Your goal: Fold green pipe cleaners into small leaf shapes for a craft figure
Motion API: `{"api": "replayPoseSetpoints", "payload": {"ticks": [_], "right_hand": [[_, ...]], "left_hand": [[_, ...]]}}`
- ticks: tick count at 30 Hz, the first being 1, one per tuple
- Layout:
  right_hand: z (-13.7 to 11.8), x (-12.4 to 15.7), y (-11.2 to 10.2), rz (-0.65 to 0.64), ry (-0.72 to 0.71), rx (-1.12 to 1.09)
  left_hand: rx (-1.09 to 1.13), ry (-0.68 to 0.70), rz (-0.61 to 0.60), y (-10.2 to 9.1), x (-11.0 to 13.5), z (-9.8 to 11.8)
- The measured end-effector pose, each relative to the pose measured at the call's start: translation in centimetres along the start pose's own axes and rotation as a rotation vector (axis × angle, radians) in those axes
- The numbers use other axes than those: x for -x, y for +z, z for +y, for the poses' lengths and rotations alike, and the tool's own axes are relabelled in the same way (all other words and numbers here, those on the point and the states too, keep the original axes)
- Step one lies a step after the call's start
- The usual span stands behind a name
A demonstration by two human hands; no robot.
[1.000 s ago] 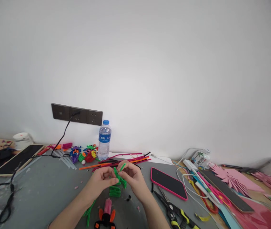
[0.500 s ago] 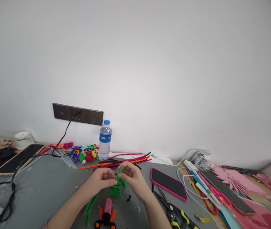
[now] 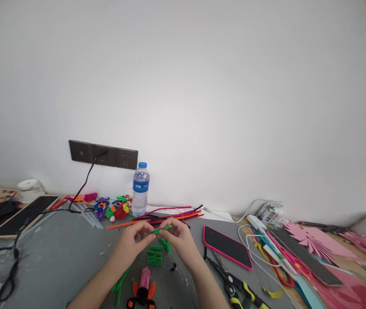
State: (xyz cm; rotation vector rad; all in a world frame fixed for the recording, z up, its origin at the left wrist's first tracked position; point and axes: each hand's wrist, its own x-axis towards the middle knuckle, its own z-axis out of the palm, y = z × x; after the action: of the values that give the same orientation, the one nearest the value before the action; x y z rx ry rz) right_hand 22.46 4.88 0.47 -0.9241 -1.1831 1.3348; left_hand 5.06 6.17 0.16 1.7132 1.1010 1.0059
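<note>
Gray tbl (image 3: 63, 253), grn strip (image 3: 166, 228), axis approx. L-R

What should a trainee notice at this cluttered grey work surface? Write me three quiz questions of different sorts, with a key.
1. True or false: the clear plastic bottle with a blue cap stands upright.

2. Multiple choice: what do the left hand and the right hand hold between them?
A) metal pliers with yellow-and-black handles
B) a thin, fuzzy green strip
C) a long, fuzzy orange strip

3. Short answer: which of the two hands is nearer the black rectangular phone with a bright pink edge?

Key: 1. True. 2. B. 3. The right hand.
</note>
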Motion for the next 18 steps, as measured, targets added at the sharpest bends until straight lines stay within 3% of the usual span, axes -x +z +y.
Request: {"api": "replayPoseSetpoints", "payload": {"ticks": [10, 18], "right_hand": [[0.2, 0.0, 0.3, 0.014, -0.022, -0.023], [0.3, -0.1, 0.4, 0.029, -0.009, -0.037]], "left_hand": [[0.297, -0.249, -0.021, -0.2, -0.5, 0.3], [0.283, -0.198, -0.011, -0.3, -0.3, 0.6]]}}
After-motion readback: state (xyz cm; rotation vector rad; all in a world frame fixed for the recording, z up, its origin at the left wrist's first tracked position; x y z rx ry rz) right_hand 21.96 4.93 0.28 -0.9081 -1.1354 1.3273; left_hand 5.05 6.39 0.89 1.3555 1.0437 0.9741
